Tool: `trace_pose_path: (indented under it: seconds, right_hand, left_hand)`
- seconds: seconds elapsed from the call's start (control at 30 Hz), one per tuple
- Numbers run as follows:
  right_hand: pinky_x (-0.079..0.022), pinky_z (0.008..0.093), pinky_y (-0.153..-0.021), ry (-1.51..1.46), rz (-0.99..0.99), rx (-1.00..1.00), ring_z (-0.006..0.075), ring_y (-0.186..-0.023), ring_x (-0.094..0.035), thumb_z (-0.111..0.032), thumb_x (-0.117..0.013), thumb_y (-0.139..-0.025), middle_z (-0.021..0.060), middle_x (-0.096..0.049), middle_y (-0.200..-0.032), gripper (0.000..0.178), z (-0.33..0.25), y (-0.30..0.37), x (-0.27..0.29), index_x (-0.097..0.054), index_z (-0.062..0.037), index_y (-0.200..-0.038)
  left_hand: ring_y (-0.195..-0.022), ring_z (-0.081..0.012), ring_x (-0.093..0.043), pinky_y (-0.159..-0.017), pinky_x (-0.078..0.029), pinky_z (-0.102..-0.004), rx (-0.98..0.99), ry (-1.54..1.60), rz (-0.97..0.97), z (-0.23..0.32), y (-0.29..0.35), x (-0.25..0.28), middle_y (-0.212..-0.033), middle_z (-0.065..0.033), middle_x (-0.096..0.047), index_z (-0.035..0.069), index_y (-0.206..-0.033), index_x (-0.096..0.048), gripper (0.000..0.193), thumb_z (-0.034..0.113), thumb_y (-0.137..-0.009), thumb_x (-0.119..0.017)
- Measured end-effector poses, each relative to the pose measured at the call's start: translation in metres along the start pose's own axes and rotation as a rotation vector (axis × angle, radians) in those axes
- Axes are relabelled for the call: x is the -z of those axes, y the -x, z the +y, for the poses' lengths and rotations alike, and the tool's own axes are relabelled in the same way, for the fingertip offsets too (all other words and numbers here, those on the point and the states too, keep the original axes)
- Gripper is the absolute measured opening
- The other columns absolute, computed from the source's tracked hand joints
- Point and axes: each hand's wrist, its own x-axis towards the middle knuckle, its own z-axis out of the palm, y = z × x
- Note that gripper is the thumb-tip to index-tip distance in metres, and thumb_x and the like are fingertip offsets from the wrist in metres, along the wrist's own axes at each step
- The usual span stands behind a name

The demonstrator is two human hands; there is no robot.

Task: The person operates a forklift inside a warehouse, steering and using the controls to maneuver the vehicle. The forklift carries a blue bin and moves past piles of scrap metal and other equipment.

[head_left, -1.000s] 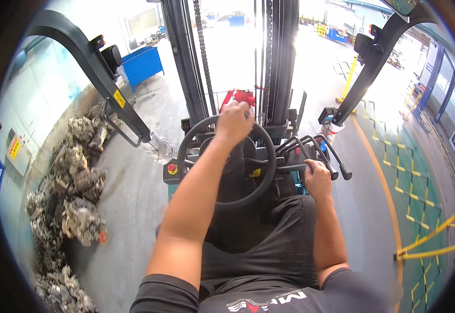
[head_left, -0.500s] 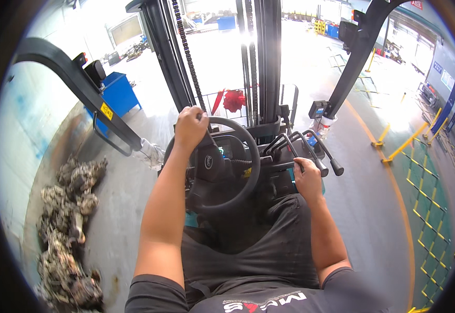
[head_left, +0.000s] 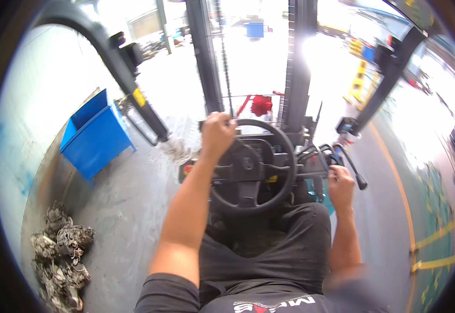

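I sit at the controls of a forklift. My left hand (head_left: 218,136) is closed at the upper left of the black steering wheel (head_left: 293,180); whether it grips the rim or a knob on it is hidden under the fingers. To the right of the wheel, my right hand (head_left: 341,182) is closed around one of the black control levers (head_left: 350,161), its tip covered by my fingers. Another lever, with a dark knob (head_left: 362,182), stands just to the right of that hand.
Ahead rises the dark mast (head_left: 204,57), with a red cloth bow (head_left: 261,105) beyond it. A blue bin (head_left: 98,136) and a heap of dirty metal parts (head_left: 63,250) stand along the left wall. Yellow barriers (head_left: 438,262) and an orange floor line (head_left: 397,182) run on the right.
The forklift has moved forward, so the blue bin looks nearer and the heap has slid back. The steering wheel has turned under my left hand. My right hand stays at the levers.
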Motion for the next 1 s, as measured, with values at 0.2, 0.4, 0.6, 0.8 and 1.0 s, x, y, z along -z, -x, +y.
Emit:
trace_pose_path:
  seconds: [0.2,0.4,0.6,0.8,1.0]
  right_hand:
    - [-0.048,0.0465,-0.108,0.327,-0.008,0.096,0.0354,-0.123,-0.063,-0.025,-0.064,-0.100,0.0143,-0.072,-0.126,0.028,0.166,-0.340,-0.196,-0.077,-0.0032,-0.113]
    - [-0.049,0.0476,-0.103,0.283,-0.126,0.043,0.0365,-0.118,-0.062,-0.046,-0.068,-0.097,0.0117,-0.074,-0.127,0.044,0.288,-0.643,-0.344,-0.080,-0.0061,-0.111]
    - [-0.046,0.0488,-0.103,0.428,-0.044,0.090,0.0308,-0.123,-0.058,-0.051,-0.080,-0.082,0.0063,-0.074,-0.122,0.051,0.358,-0.941,-0.563,-0.081,-0.0087,-0.110]
    - [-0.047,0.0484,-0.101,0.471,0.054,0.034,0.0289,-0.119,-0.059,-0.042,-0.079,-0.083,0.0036,-0.075,-0.113,0.040,0.375,-1.216,-0.769,-0.081,-0.0099,-0.106]
    - [-0.046,0.0493,-0.104,0.452,0.049,0.044,0.0305,-0.120,-0.058,-0.042,-0.079,-0.083,0.0039,-0.074,-0.114,0.038,0.370,-1.443,-0.933,-0.082,-0.0100,-0.104]
  left_hand:
    - [-0.093,-0.0409,-0.067,-0.089,-0.054,-0.0479,0.022,-0.041,0.036,-0.139,-0.259,-0.297,-0.091,-0.0215,-0.069,0.000,-0.093,-0.074,0.019,0.018,-0.090,-0.069]
    - [-0.093,-0.0408,-0.067,-0.087,-0.054,-0.0492,-0.018,-0.058,0.013,-0.278,-0.519,-0.562,-0.093,-0.0211,-0.068,0.001,-0.093,-0.073,0.019,0.019,-0.090,-0.068]
    - [-0.091,-0.0413,-0.067,-0.086,-0.053,-0.0509,-0.056,-0.042,-0.020,-0.448,-0.802,-0.821,-0.088,-0.0206,-0.068,0.002,-0.088,-0.072,0.020,0.021,-0.092,-0.068]
    - [-0.093,-0.0409,-0.068,-0.087,-0.054,-0.0507,-0.214,0.112,-0.092,-0.565,-1.032,-1.011,-0.091,-0.0222,-0.070,0.000,-0.084,-0.072,0.023,0.021,-0.093,-0.067]
    - [-0.083,-0.0378,-0.060,-0.078,-0.051,-0.0478,-0.467,0.290,-0.367,-0.679,-1.124,-1.054,-0.080,-0.0159,-0.060,0.001,-0.073,-0.061,0.027,0.018,-0.090,-0.075]
